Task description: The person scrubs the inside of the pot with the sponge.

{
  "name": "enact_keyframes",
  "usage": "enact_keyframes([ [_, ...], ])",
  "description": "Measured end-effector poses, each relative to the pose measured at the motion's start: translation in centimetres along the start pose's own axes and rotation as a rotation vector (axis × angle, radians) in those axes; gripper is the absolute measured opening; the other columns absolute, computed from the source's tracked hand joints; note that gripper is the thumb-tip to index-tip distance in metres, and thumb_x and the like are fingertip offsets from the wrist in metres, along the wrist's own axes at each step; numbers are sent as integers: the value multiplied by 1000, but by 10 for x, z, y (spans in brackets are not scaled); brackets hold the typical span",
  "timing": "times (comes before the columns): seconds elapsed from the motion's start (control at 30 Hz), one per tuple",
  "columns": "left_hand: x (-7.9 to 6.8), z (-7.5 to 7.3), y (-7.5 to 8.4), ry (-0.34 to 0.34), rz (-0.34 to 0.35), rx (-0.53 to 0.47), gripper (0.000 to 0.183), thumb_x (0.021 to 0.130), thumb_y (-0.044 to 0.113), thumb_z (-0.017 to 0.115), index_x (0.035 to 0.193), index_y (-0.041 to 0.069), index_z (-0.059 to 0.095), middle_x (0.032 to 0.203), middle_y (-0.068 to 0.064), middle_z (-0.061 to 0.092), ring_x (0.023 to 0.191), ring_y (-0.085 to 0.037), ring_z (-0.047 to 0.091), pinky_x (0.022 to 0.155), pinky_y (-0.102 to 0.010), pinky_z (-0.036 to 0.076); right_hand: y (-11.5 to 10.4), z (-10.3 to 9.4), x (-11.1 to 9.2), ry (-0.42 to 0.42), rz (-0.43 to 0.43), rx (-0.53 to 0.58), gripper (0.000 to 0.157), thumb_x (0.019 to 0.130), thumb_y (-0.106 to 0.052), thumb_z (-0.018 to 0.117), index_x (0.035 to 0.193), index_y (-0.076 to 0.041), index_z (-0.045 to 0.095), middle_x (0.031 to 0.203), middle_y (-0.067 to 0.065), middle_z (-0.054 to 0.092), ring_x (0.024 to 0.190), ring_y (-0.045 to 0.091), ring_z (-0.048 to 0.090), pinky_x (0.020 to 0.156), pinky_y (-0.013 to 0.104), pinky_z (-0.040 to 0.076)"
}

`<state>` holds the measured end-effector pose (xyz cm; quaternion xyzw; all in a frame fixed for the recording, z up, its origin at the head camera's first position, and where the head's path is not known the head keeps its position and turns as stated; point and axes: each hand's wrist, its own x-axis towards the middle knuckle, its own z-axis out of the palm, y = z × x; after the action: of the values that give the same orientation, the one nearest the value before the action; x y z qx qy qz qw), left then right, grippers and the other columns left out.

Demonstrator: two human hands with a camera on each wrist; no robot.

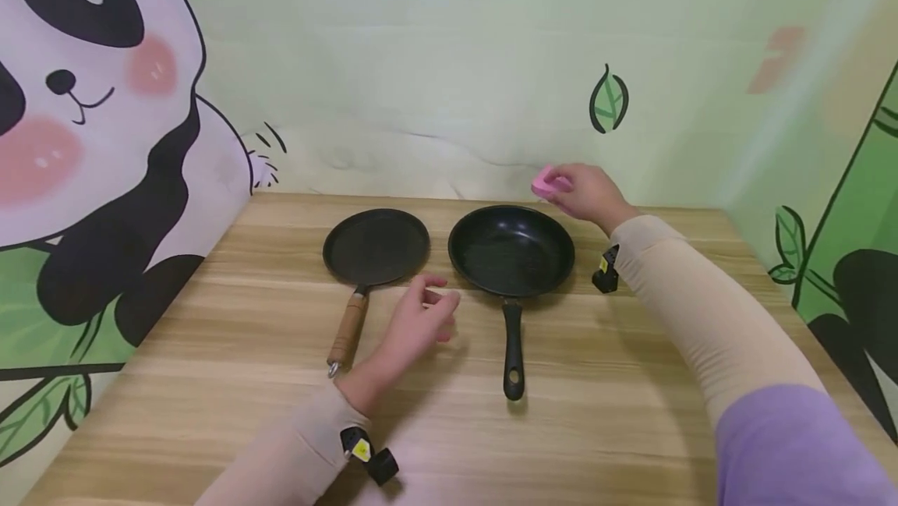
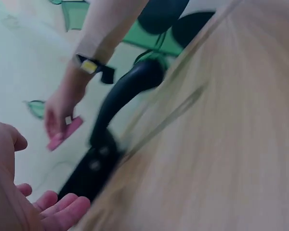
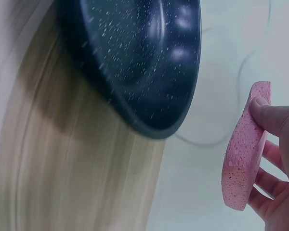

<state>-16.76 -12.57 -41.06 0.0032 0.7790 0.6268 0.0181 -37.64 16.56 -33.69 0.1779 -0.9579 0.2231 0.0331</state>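
Pinched between the thumb and fingers of my right hand [image 1: 588, 192] is a pink sponge [image 3: 245, 149], held in the air above the back right rim of a deep black frying pan [image 1: 512, 253]. That pan lies on the table with its black handle [image 1: 514, 350] toward me. To its left sits a flat black pan [image 1: 376, 247] with a wooden handle [image 1: 348, 328]. My left hand [image 1: 419, 317] hovers between the two handles, fingers loosely bent and nothing in them. In the left wrist view its fingertips [image 2: 70, 209] show apart from any object.
The pans lie on a wood-grain table [image 1: 435, 420] whose back edge meets a pale green wall [image 1: 393, 77] with panda and leaf pictures. Small black cameras are strapped to both wrists, the left camera [image 1: 369, 455] close above the table.
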Motion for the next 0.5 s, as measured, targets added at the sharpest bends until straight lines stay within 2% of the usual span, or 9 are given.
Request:
enact_keyframes([
  [0.1,4,25,-6,-73,-110,-191,52,96,25,65,138,3,42,107,-16,58,85,-28,66,64,-43,61,6,-3,-6,-6,16,-3,40,96,-21,67,134,-8,62,135,23,59,124,41,54,107,58,39],
  [0.27,5,54,-12,-182,-239,-409,59,96,21,66,142,6,33,106,-16,56,81,-25,65,60,-45,60,15,-5,-19,-34,52,21,40,98,-22,67,136,-8,60,139,23,57,125,41,53,107,58,40],
  [0.37,4,64,-13,-235,-277,-468,60,95,20,67,142,7,31,102,-14,59,78,-22,66,56,-41,59,22,-4,-28,-51,73,54,42,99,-23,67,137,-8,59,140,23,56,123,40,53,105,57,42],
  [0.5,2,70,-14,-298,-296,-487,61,97,17,65,145,8,29,99,-15,67,76,-22,70,53,-37,58,33,2,-37,-59,57,65,42,98,-21,67,137,-7,60,138,23,57,121,39,54,105,56,42],
])
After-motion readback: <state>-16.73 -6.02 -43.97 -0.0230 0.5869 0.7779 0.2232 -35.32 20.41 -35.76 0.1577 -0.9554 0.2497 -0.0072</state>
